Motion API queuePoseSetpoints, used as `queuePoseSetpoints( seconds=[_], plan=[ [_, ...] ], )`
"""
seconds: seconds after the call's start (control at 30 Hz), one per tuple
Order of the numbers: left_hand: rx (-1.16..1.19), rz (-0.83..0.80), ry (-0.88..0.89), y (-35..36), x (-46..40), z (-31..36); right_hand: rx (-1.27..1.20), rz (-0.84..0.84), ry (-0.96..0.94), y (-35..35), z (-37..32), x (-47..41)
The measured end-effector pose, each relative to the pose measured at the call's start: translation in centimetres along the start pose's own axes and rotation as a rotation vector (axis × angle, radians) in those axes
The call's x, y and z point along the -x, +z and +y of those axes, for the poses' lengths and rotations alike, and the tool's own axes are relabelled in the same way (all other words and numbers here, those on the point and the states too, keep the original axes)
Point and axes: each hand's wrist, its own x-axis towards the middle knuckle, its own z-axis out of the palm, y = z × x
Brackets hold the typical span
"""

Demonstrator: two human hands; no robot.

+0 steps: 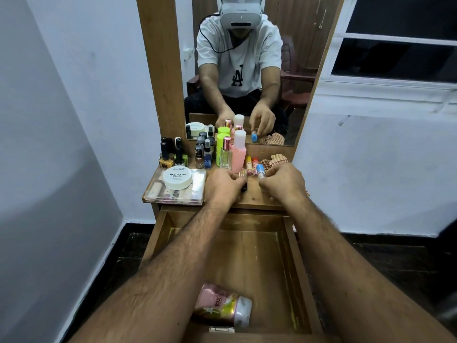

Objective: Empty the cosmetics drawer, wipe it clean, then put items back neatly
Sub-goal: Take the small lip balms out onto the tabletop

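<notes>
The drawer (249, 253) is brown wood, its floor smooth with a dull sheen and pale scuffs along the sides. The counter (252, 198) is the same wood, semi-matt. The organiser box (178, 189) at the counter's left front corner is clear glossy plastic; the nail polish remover tub (177, 178) on it is white matt plastic. The tall pink bottle (239, 154) looks frosted plastic. The perfume bottle (226, 154) is clear glass with a shiny pink metallic cap. The checked cloth (275, 160) at the right edge is woven fabric. The pouch (222, 305) in the drawer is glossy.

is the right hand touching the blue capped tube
Touching. The head view shows the right hand with its fingertips pinching the base of the blue-capped tube on the tabletop.
</notes>
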Motion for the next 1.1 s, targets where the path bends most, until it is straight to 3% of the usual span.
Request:
queuePoseSetpoints(
  seconds=[0.23,0.5,0.8,1.0,1.1],
  plan=[
    [-0.001,0.079,0.028,0.5,0.2,-0.8,0.114,0.111,0.018,0.1,-0.5,-3.3],
    [0.012,0.09,0.042,0.6,0.1,-1.1,0.243,0.12,-0.046,1.8,-1.0,-4.0],
    [-0.003,0.091,0.018,0.7,-0.2,-1.2,0.175,0.099,-0.107,2.0,-0.6,-3.8],
    [0.004,0.081,-0.005,0.6,-0.1,-0.9,0.218,-0.002,-0.133,1.6,-0.4,-3.6],
    [0.001,0.077,-0.007,0.6,0.0,-0.8,0.237,0.068,-0.171,1.9,-0.3,-3.4]
  ],
)
